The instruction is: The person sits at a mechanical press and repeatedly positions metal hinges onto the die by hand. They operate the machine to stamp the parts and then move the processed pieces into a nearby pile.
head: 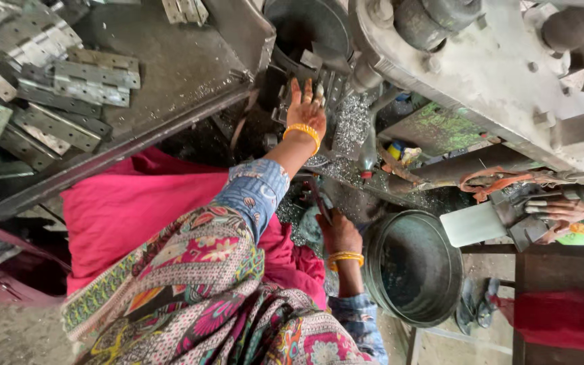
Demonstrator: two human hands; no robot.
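Left hand (307, 108) reaches flat onto a metal part (324, 81) under the press (481, 67), right hand (339, 235) low beside a round metal basin (414, 267), hinge plates (69, 88) stacked on the bench.

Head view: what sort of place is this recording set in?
Most likely a small metalworking shop. A heavy grey machine looms over the person's left hand, stamped metal hinges lie piled on a bench, and metal shavings litter the area beneath.

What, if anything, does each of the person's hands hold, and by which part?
The left hand presses a metal plate at its lower end in the machine. The right hand grips a thin rod by its lower end.
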